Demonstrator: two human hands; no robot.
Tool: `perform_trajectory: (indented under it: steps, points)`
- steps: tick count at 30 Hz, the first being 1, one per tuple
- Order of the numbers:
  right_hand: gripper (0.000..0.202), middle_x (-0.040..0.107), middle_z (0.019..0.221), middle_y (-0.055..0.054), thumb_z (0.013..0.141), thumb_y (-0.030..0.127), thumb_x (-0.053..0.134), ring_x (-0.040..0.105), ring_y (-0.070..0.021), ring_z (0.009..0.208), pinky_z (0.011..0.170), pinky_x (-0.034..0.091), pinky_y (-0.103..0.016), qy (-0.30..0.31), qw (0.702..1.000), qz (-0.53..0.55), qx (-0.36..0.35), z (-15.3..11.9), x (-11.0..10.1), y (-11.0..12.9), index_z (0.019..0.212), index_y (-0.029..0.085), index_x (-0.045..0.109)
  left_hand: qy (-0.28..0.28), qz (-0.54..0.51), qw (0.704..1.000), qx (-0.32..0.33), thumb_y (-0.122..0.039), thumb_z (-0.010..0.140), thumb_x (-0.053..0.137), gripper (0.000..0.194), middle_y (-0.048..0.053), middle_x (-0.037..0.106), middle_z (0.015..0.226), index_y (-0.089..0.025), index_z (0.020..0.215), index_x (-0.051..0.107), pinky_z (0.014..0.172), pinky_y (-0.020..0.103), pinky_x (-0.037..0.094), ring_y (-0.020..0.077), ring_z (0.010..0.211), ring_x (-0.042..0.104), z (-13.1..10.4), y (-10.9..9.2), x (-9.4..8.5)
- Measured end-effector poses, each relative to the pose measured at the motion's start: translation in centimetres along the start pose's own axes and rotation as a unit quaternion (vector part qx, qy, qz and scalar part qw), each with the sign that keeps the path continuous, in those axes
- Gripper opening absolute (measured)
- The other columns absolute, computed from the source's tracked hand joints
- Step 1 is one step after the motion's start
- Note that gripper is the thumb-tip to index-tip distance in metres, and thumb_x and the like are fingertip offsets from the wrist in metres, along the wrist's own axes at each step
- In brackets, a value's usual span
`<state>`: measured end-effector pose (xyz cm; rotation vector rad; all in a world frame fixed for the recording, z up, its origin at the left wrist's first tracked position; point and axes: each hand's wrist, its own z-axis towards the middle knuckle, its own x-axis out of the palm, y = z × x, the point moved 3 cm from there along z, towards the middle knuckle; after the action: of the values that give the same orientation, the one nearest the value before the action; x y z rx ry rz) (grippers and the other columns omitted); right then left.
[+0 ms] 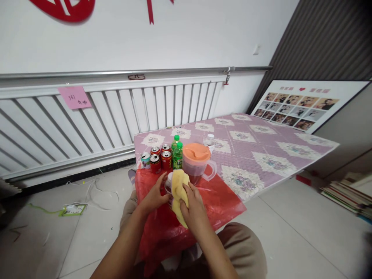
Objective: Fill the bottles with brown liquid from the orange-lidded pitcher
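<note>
My left hand (154, 197) is curled round a small bottle with a white cap (169, 177), most of which is hidden behind my fingers and the cloth. In my right hand (194, 203) is a yellow cloth (179, 182), pinched between thumb and fingers and pressed against the bottle's right side. Both hands are over a red plastic sheet (221, 201) at the near end of the table. Just beyond them is a clear plastic pitcher with an orange lid (196, 153). Two green-capped bottles (177, 157) stand to its left.
Several drink cans (155, 164) are grouped at the table's left corner. Behind the pitcher is a clear bottle with a white cap (209, 140). A purple floral cover (255, 155) lies over the table. A white radiator (174, 104) runs along the wall; a photo board (308, 104) leans behind.
</note>
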<state>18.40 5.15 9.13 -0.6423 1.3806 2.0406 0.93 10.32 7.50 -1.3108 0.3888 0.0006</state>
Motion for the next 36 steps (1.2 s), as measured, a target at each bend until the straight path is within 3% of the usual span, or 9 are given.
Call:
perform_trajectory:
  steps: [5, 17, 21, 28, 33, 36]
  points:
    - [0.054, 0.040, 0.148, -0.018, 0.084, 0.018, 0.047, 0.043, -0.0313, 0.135, 0.110, 0.039, -0.050, 0.008, 1.000, -0.001, 0.014, 0.0, 0.0, 0.0, 0.137, 0.014, 0.051, 0.008, 0.002, 1.000, -0.002, -0.024, 0.074, 0.069, 0.073, 0.011, 0.052, 0.143, -0.019, 0.141, 0.040, 0.107, 0.043, 0.046, 0.0288, 0.127, 0.054, 0.1, -0.4, 0.4]
    - [0.053, 0.038, 0.147, -0.019, 0.083, 0.015, 0.048, 0.041, -0.0342, 0.134, 0.108, 0.040, -0.052, 0.006, 0.999, -0.031, -0.024, -0.4, 0.2, 1.3, 0.136, 0.016, 0.053, -0.185, 0.097, 0.978, -0.014, -0.023, 0.062, 0.079, 0.081, 0.014, 0.054, 0.134, -0.017, 0.135, 0.046, 0.103, 0.047, 0.044, 0.0320, 0.122, 0.053, -0.7, 0.5, 2.0]
    - [0.053, 0.039, 0.146, -0.018, 0.083, 0.014, 0.048, 0.040, -0.0326, 0.135, 0.110, 0.039, -0.051, -0.001, 0.999, -0.034, -0.038, -0.4, 0.1, 1.1, 0.136, 0.016, 0.053, -0.173, 0.095, 0.980, -0.015, -0.024, 0.063, 0.079, 0.077, 0.015, 0.056, 0.131, -0.015, 0.132, 0.048, 0.103, 0.047, 0.045, 0.0315, 0.120, 0.054, -0.7, -0.1, 1.5]
    - [0.053, 0.042, 0.145, -0.018, 0.083, 0.014, 0.048, 0.043, -0.0303, 0.133, 0.108, 0.043, -0.048, -0.008, 0.998, -0.044, -0.033, -0.1, 0.1, 0.5, 0.135, 0.016, 0.053, -0.057, 0.052, 0.997, -0.021, -0.018, 0.074, 0.066, 0.057, 0.013, 0.060, 0.129, -0.015, 0.128, 0.048, 0.102, 0.041, 0.048, 0.0258, 0.117, 0.059, -0.8, -1.8, 0.0]
    - [0.049, 0.043, 0.144, -0.017, 0.083, 0.013, 0.051, 0.045, -0.0318, 0.130, 0.106, 0.043, -0.050, -0.024, 0.995, -0.084, -0.042, -0.3, -0.2, 1.8, 0.131, 0.018, 0.057, -0.089, 0.021, 0.996, -0.021, -0.018, 0.071, 0.070, 0.062, 0.013, 0.058, 0.130, -0.015, 0.127, 0.045, 0.105, 0.042, 0.046, 0.0260, 0.120, 0.058, -0.9, -0.7, 0.8]
    - [0.049, 0.044, 0.143, -0.019, 0.082, 0.011, 0.053, 0.045, -0.0347, 0.129, 0.104, 0.044, -0.053, -0.018, 0.993, -0.104, -0.049, -0.7, -0.3, 3.0, 0.130, 0.019, 0.059, -0.112, 0.029, 0.993, -0.026, -0.024, 0.068, 0.075, 0.067, 0.014, 0.058, 0.130, -0.016, 0.127, 0.044, 0.098, 0.041, 0.051, 0.0281, 0.116, 0.060, -1.0, 0.2, 1.2]
